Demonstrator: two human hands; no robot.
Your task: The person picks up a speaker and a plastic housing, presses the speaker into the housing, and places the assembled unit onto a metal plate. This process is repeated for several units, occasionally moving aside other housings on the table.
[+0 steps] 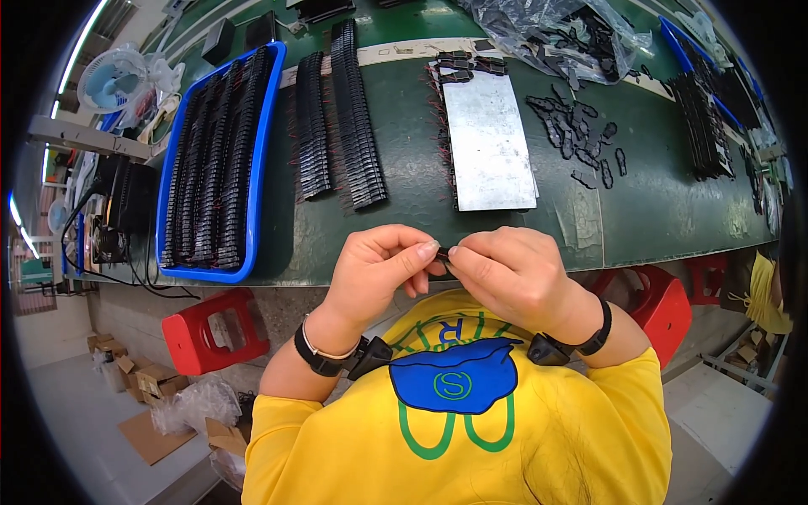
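Observation:
Close to my chest, at the table's front edge, my left hand and my right hand meet over a small black part. The fingertips of both hands pinch it and cover most of it, so its exact kind stays hidden. Just beyond my hands lies a silvery metal plate, with several black parts with red wires at its far end and along its left side. To its right, loose flat black pieces are scattered over the green table.
A blue tray packed with rows of black parts stands at the left. Beside it lie two long rows of black parts. An open plastic bag of black pieces is at the back right. Red stools stand below the table edge.

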